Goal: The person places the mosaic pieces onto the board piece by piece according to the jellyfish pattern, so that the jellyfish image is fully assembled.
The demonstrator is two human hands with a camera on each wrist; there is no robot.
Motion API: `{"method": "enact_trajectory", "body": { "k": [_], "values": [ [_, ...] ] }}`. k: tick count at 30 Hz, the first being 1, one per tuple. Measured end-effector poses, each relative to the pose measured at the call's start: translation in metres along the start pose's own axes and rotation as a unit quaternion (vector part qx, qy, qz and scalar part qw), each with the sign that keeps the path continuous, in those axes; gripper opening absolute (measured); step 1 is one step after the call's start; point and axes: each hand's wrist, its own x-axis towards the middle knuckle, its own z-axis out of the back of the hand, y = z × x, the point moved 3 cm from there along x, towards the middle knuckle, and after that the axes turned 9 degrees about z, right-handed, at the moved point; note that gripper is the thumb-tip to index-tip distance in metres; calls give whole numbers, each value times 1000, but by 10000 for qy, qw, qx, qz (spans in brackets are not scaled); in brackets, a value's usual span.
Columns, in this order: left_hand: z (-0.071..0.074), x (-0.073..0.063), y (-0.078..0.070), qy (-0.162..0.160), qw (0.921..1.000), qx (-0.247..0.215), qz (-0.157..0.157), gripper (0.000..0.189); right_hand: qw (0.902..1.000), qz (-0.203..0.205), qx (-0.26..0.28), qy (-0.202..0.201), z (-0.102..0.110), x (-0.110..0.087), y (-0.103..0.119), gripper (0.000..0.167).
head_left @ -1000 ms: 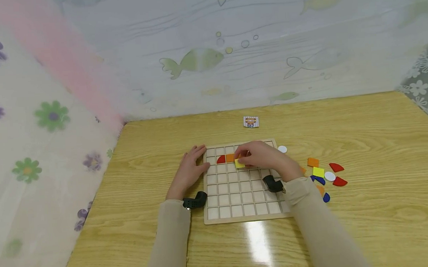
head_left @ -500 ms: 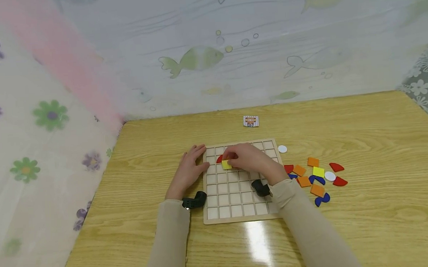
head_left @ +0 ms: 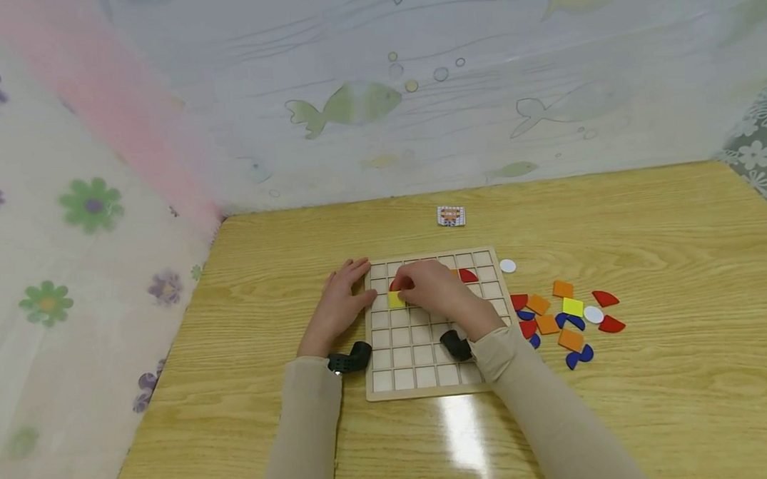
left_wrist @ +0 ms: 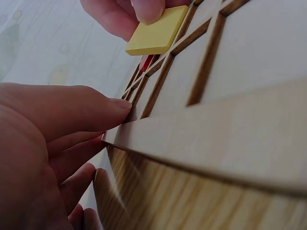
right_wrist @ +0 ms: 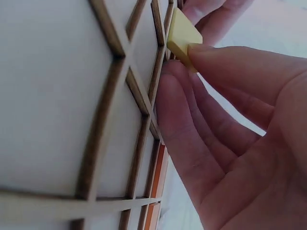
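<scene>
My right hand point(head_left: 433, 289) pinches a yellow square tile point(head_left: 395, 300) by its edge, over the upper left of a wooden grid board point(head_left: 390, 395). In the left wrist view the yellow tile point(left_wrist: 158, 31) is tilted above the cells, just over a red piece point(left_wrist: 146, 62). Thumb and fingertips grip it in the right wrist view. My left hand point(head_left: 342, 298) rests at the board's left edge, its thumb on the frame and its fingers spread along the side. A red quarter-circle piece point(head_left: 468, 275) lies in the board's upper row; the right hand hides part of that row.
Several loose orange, red and blue pieces lie right of the board, among them an orange square point(head_left: 571, 340), a yellow square point(head_left: 573, 307) and a white disc point(head_left: 594, 315). Another white disc point(head_left: 507, 265) is by the board's upper right. A small pattern card point(head_left: 451, 216) lies behind it.
My right hand has moved left across the board with the yellow tile, uncovering the upper row's right part and the loose pieces beside the board. The left hand has stayed put.
</scene>
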Motion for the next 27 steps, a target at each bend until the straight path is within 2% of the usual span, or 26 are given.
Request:
{"method": "enact_trajectory", "body": {
  "k": [4, 9, 15, 21, 27],
  "values": [
    [0, 1, 0, -5, 10000, 20, -48, 53, 9996, -47, -270, 29, 0, 0, 3, 7],
    [-1, 2, 1, -36, 9999, 88, -97, 53, 9980, 90, -630, 38, -1, 1, 7, 6],
    [0, 1, 1, -42, 10000, 50, -49, 53, 9994, 219, -266, -45, 4, -2, 3, 8],
    [-2, 1, 0, -17, 10000, -16, -39, 54, 9998, -70, 113, -146, 18, -14, -12, 10],
    [-1, 1, 1, -1, 10000, -12, -55, 53, 9994, -229, 178, -212, 29, -29, -29, 12]
  ]
}}
